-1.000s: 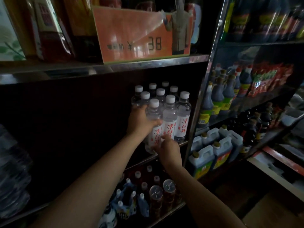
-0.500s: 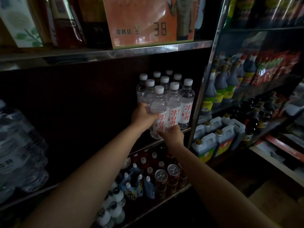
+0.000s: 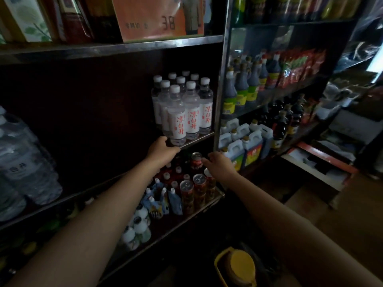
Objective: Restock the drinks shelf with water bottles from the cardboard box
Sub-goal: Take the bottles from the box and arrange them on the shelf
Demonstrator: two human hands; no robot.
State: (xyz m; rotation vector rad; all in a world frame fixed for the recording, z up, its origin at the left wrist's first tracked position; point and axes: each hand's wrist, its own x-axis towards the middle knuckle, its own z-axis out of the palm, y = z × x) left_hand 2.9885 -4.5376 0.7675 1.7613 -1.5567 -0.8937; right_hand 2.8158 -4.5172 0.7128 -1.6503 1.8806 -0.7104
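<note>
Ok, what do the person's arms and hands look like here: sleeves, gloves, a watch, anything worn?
Both forearms are bare as far as the frame shows, with no sleeves in view. The left hand and right hand wear no gloves, and no watch, bracelet or ring shows. The light is dim, so small details could be missed.

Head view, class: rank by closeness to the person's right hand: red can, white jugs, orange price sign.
From the right hand:
1. Red can, just left of the fingertips.
2. White jugs, on the neighbouring rack, up and right.
3. Orange price sign, top shelf, farthest.
</note>
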